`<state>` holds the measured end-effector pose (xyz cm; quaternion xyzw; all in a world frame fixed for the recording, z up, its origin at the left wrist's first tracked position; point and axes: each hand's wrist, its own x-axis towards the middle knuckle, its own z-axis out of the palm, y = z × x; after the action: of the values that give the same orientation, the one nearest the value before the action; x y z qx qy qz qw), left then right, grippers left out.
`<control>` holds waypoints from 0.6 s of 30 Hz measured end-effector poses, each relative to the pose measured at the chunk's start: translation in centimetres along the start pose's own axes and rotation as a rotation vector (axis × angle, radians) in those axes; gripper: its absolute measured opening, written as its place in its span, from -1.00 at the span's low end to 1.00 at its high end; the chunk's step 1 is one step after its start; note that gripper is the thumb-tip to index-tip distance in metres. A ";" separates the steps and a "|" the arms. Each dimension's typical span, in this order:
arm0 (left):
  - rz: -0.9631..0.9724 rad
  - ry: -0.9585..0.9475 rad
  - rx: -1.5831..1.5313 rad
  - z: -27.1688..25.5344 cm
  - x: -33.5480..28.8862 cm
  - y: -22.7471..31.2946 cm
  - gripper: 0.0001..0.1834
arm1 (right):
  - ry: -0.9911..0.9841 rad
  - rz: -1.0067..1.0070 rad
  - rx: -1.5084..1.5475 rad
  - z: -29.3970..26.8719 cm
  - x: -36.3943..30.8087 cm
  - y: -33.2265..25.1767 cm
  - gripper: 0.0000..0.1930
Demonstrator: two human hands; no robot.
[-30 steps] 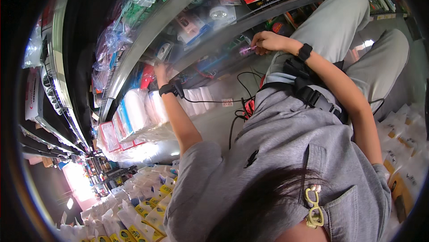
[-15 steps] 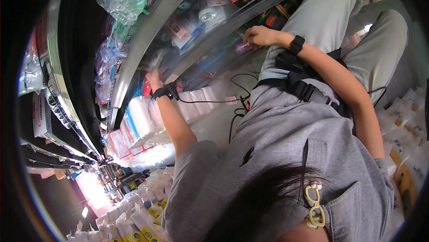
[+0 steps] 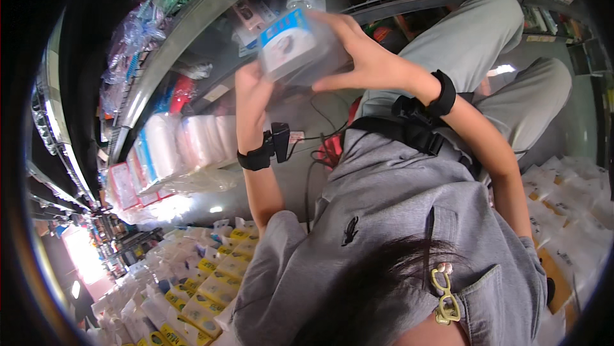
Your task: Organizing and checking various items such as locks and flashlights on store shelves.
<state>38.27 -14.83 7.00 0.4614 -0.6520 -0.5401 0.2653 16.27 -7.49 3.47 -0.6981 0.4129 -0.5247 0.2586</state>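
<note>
At nine o'clock, white wrapped rolls (image 3: 185,148) line a shelf. Toward eleven, the left hand (image 3: 251,100) presses flat against a clear plastic package (image 3: 297,48) with a blue-and-white label. At twelve, the right hand (image 3: 371,58) curls over its far side, gripping it.

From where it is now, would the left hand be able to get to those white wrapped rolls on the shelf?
Probably yes, once freed: the left hand is busy holding the clear box with the right hand. The white rolls sit just beside it, nothing between.
</note>
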 end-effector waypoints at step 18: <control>0.322 -0.617 -0.474 16.3 4.9 4.8 -0.30 | 0.393 0.223 0.533 -14.2 -9.0 -3.4 -0.16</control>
<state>20.86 -11.75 6.29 0.0964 -0.6224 -0.7395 0.2375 2.87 2.98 5.99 -0.4423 0.3769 -0.7069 0.4032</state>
